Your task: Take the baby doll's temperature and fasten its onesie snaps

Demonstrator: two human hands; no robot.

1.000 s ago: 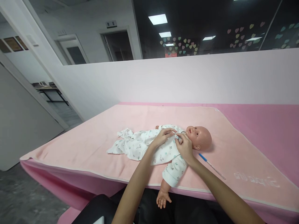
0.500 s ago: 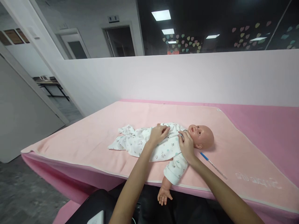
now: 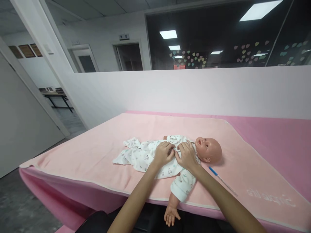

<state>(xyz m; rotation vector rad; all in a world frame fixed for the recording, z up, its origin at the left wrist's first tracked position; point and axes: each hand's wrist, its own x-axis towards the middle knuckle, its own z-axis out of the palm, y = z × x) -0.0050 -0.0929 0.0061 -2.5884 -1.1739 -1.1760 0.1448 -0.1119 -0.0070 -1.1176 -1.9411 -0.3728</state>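
A baby doll [image 3: 210, 150] lies on its back on the peach blanket [image 3: 97, 145], its head to the right. It wears a white printed romper [image 3: 141, 155]. One doll arm hangs over the near edge of the blanket. At the chest, my left hand [image 3: 164, 154] is closed with curled fingertips on the romper's front. Close beside it, my right hand [image 3: 186, 156] also has bent fingers pinched on the cloth just below the doll's neck. The exact spot between the fingertips is partly hidden.
A thin clear stick with a blue end [image 3: 223, 180] lies right of my right forearm. Pink cloth [image 3: 286, 139] shows beneath the blanket. A white low wall [image 3: 182, 92] with dark glass above it stands behind. A door [image 3: 21, 113] is at left.
My right hand has moved left from the doll's collar to the chest, nearer my left hand. My left hand stays on the romper. The view has tilted up slightly.
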